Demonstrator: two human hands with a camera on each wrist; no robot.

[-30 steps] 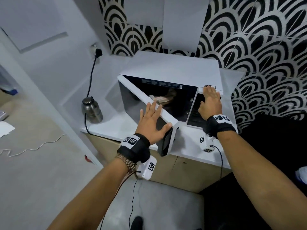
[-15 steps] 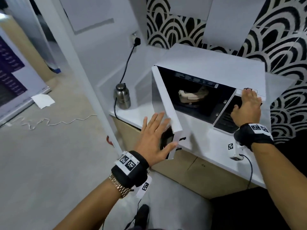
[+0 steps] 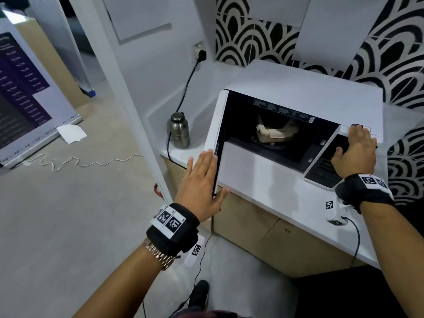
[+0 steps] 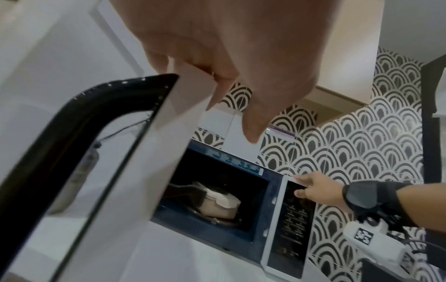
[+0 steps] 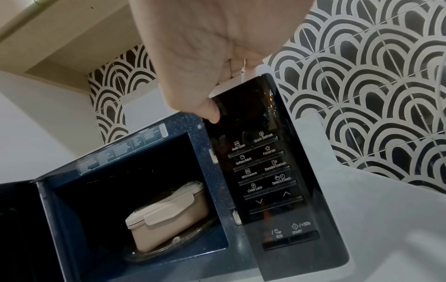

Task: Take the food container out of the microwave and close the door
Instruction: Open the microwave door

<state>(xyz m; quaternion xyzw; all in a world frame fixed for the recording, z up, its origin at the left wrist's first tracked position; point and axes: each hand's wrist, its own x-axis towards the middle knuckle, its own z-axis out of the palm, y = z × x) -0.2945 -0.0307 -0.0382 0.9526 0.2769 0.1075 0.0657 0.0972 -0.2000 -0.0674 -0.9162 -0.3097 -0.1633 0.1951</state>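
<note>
The white microwave (image 3: pixel 298 92) stands on the counter with its door (image 3: pixel 215 122) swung wide to the left. Inside, a beige food container (image 3: pixel 273 134) with a clip-on lid sits on the glass turntable (image 5: pixel 173 248); it also shows in the wrist views (image 4: pixel 219 204) (image 5: pixel 169 215). My left hand (image 3: pixel 202 177) lies flat against the door's outer face, fingers straight, thumb by its free edge. My right hand (image 3: pixel 354 152) rests on the microwave's top right corner, fingers on top, thumb on the black control panel (image 5: pixel 263 171). Neither hand touches the container.
A steel flask (image 3: pixel 178 130) stands on the white counter (image 3: pixel 286 198) left of the door, close to its swing. A black cable runs to a wall socket (image 3: pixel 199 53). Wooden cabinets (image 3: pixel 263 228) sit below. A banner (image 3: pixel 23 88), a paper sheet and a white cord lie at the left.
The door has swung further open to the left under my left hand, uncovering the container. My right hand has stayed on the top right corner. The view has turned left.
</note>
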